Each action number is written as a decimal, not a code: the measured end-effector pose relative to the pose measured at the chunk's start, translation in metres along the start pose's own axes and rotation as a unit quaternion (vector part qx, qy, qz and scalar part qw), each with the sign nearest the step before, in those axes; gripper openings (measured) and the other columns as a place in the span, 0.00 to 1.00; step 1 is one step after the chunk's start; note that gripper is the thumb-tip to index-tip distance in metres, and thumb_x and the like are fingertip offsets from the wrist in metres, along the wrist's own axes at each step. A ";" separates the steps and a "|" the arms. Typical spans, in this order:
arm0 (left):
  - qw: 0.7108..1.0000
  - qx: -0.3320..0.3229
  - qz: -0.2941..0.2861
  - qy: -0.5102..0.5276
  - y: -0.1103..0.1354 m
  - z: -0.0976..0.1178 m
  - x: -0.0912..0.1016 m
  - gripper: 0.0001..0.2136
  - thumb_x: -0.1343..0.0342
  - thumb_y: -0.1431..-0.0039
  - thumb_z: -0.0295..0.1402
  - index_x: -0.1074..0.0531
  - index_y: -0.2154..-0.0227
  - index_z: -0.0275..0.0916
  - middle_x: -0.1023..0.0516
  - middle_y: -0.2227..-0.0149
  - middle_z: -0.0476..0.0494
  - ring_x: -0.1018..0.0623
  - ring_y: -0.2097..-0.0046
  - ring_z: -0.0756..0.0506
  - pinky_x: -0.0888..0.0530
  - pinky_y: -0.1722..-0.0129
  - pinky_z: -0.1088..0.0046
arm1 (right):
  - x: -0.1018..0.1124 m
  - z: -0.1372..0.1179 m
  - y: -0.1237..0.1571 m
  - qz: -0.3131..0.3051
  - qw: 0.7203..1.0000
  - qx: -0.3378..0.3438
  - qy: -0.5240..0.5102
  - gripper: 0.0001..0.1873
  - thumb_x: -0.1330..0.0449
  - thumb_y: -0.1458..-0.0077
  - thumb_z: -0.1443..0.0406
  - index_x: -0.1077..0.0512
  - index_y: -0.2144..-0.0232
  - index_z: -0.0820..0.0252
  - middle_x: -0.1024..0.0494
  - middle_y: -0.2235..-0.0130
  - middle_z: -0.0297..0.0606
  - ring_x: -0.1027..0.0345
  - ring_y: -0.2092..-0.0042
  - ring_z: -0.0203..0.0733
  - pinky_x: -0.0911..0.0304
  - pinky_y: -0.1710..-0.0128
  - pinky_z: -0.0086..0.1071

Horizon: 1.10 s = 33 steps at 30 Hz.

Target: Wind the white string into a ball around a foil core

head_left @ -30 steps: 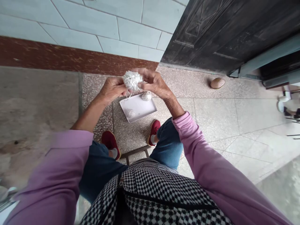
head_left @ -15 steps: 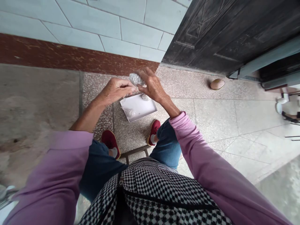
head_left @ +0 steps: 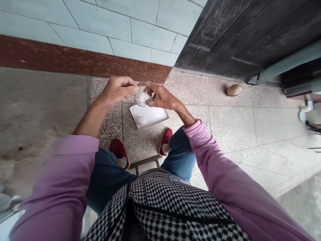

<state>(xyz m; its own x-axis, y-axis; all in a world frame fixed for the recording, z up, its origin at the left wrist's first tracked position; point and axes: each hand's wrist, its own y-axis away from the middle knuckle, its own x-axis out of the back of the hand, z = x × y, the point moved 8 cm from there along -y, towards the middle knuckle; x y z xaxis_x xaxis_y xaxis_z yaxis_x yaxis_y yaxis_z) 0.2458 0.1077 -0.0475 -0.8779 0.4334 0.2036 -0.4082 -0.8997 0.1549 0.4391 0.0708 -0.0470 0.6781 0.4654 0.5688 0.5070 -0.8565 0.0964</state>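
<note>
Item: white yarn ball (head_left: 142, 98), looped/shaggy; located btwn the two hands, against the inner side of R hand (head_left: 162, 96) fingers, just below L hand (head_left: 119, 90) fingertips. R hand: fingers part-curled, thumb at the ball's near right edge, index side reaching over the top toward L fingertips; hold appears light, ball's left side uncovered. L hand: thumb & forefinger brought close tog. in a pinch; whether a strand is caught btwn them cannot be confirmed, detail too fine & slightly blurred.

Loose strand seen hanging from ball, below L fingertips, toward shallow white tray (head_left: 152, 115); tray is on the floor (head_left: 140, 144), beneath the fingers of both hands; a smaller white ball (head_left: 141, 119) lies in it, below L fingertips & toward the wearer's feet.

Handling (judged, not tested): prob. very light; soft & springy, gives under finger pressure; no breakage risk expected; surface looks glossy, so strands may slide over one another; main hazards = snagged loops, tangling of the hanging strand, shape crushed by a hard squeeze. Rec. hold: cradle the body from the right w/ curved R fingers, thumb opposite, low pressure; take single strands btwn L thumb & forefinger tips only, close to where they leave the ball; avoid gripping outer loops alone, prob. pull loose.
</note>
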 end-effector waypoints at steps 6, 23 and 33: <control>0.997 0.019 -0.007 0.079 -0.002 -0.009 -0.013 0.28 0.14 0.50 0.60 0.21 0.65 0.46 0.25 0.72 0.49 0.35 0.66 0.47 0.41 0.66 0.63 | -0.002 0.005 0.001 -0.043 0.980 0.015 -0.193 0.51 0.19 0.36 0.47 0.24 0.19 0.61 0.16 0.48 0.38 0.26 0.50 0.45 0.24 0.50 0.37; 0.998 -0.053 -0.044 -0.009 0.008 0.012 -0.032 0.11 0.26 0.39 0.44 0.14 0.69 0.43 0.20 0.72 0.45 0.30 0.71 0.47 0.36 0.69 0.68 | 0.044 0.014 -0.001 0.188 0.976 -0.035 0.103 0.32 0.28 0.28 0.67 0.14 0.25 0.51 0.15 0.30 0.48 0.22 0.36 0.59 0.18 0.31 0.46; 1.000 -0.025 0.010 -0.004 0.002 0.002 -0.004 0.08 0.24 0.41 0.43 0.12 0.65 0.45 0.24 0.73 0.47 0.31 0.69 0.44 0.34 0.65 0.64 | 0.007 0.012 -0.004 -0.057 0.995 0.008 -0.081 0.33 0.25 0.39 0.52 0.13 0.37 0.64 0.14 0.51 0.37 0.27 0.50 0.42 0.29 0.44 0.41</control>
<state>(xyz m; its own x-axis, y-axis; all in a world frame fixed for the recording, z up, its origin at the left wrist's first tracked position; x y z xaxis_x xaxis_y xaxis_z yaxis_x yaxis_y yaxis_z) 0.2490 0.1046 -0.0459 -0.8838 0.4157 0.2147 -0.4029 -0.9095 0.1025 0.4485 0.0800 -0.0533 0.6919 0.5902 0.4159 0.5930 -0.7931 0.1391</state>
